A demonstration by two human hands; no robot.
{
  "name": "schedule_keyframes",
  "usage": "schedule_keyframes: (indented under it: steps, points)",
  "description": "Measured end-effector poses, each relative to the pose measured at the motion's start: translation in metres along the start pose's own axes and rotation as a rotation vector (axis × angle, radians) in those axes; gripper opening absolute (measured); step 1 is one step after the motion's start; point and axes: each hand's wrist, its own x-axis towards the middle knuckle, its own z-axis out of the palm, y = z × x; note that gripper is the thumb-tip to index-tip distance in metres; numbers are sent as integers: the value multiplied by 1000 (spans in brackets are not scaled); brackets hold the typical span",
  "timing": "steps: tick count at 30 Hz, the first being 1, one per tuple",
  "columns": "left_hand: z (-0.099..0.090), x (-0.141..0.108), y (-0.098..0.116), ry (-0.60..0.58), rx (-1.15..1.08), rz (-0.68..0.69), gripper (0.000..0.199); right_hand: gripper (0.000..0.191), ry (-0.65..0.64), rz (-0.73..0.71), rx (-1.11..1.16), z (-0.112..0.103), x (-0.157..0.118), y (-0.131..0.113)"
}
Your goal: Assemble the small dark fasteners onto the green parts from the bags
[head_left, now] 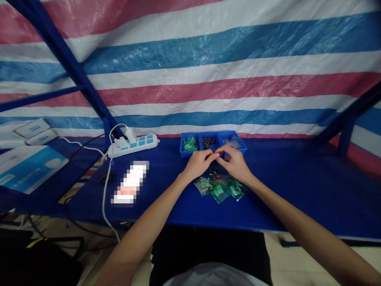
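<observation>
Meeting at the fingertips just before the middle bin, left hand (197, 163) and right hand (233, 161) face each other; thumbs and forefingers are drawn together, though whether they pinch anything cannot be told, the fingers themselves covering the spot. Beneath and nearer the body, small plastic packets lie overlapping on the blue table (276, 206); a clear packet (204, 186) at left shows slender parts inside; two green-tinted packets, a middle one (220, 192) and a right one (237, 190), hold pale contents too small to identify; a brownish packet (218, 178) lies behind them, close under the hands.

Beyond the hands, three blue bins stand side by side in a row; left bin (186, 154) contains a heap of green packets (190, 143); middle bin (207, 133) contains loose, small dark pieces (208, 141); right bin (243, 150), partly behind the right hand, contains clear packets (233, 142).

Farther left, a white power strip (143, 143) lies aslant with plugs (130, 136) seated at its left end; a white cable (104, 196) runs down over the table edge; a blue-and-white box (32, 167) lies at far left; behind all hangs a striped sheet (214, 63).
</observation>
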Motion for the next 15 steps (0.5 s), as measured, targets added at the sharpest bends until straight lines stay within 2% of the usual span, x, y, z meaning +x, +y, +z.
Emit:
schedule_keyframes:
  steps: [8,15]
  points:
    - [2,-2,6,101,-63,-25,33,27,29,154,317,3,-2,2]
    - [3,0,7,215,-175,-52,24,34,81,270,423,4,3,2]
